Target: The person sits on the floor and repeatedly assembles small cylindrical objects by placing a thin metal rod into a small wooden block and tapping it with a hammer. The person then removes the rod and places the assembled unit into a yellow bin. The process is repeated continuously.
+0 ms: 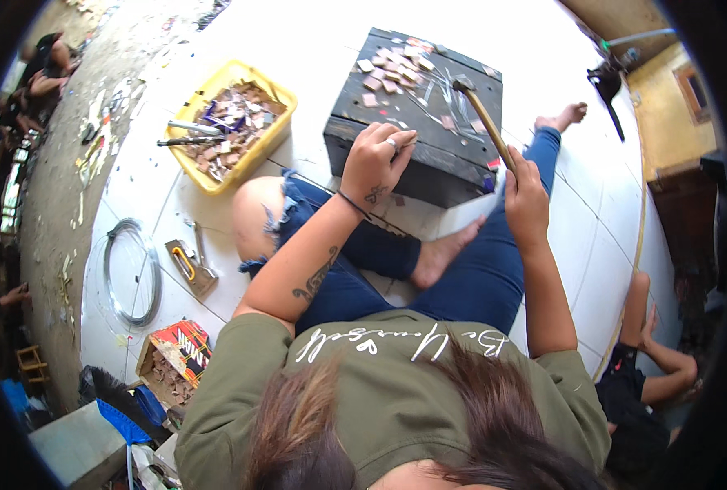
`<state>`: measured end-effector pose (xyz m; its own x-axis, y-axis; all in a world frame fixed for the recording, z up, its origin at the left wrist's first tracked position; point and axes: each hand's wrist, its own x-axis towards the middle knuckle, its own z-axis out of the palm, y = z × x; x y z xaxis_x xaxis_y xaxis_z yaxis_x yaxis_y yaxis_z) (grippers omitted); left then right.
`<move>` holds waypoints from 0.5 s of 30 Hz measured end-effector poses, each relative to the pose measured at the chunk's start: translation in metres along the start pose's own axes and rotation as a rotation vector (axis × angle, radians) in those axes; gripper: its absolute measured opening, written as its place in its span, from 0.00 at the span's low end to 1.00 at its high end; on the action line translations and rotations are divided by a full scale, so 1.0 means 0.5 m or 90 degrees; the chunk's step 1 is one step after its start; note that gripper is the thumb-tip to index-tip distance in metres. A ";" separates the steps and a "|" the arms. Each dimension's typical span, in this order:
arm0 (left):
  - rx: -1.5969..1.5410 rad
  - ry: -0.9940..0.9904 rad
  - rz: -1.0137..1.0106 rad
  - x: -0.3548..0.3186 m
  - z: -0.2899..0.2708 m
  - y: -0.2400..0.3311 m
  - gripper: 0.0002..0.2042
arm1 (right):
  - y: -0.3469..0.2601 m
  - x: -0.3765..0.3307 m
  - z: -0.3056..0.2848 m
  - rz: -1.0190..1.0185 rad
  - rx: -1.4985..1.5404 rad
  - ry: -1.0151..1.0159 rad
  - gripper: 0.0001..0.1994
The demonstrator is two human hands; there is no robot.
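Note:
My left hand (377, 159) hovers at the near-left edge of a dark wooden block (438, 171). Its thumb and fingertips are pinched together; whatever may be between them is too small to make out. At the block's right side, my right hand (527, 200) is wrapped round the wooden handle of a hammer (489, 124). The hammer's head points away from me, over the block's top. Small pinkish-brown square tiles (391, 69) lie heaped on the far part of the block. Thin cut wires (446, 102) are scattered to their right.
To the left stands a yellow basin (265, 149) of tile pieces, with pliers-like tools across it. Nearer lie a wire coil (156, 278), a yellow-handled tool (185, 264) and a carton of tiles (193, 339). My legs flank the block. Another person (665, 371) sits at right.

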<state>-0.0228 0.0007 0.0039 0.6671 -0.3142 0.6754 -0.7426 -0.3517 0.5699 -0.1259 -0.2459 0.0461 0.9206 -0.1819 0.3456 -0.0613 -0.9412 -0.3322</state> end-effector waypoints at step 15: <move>0.548 0.009 -0.199 0.036 -0.340 -0.279 0.26 | -0.082 0.162 0.053 -0.178 -0.034 -0.040 0.12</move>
<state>0.0829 0.1942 0.0161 0.8256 -0.0847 0.5579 -0.2241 -0.9566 0.1864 -0.0388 -0.2145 0.0644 0.9264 0.1027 0.3624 0.1795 -0.9662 -0.1851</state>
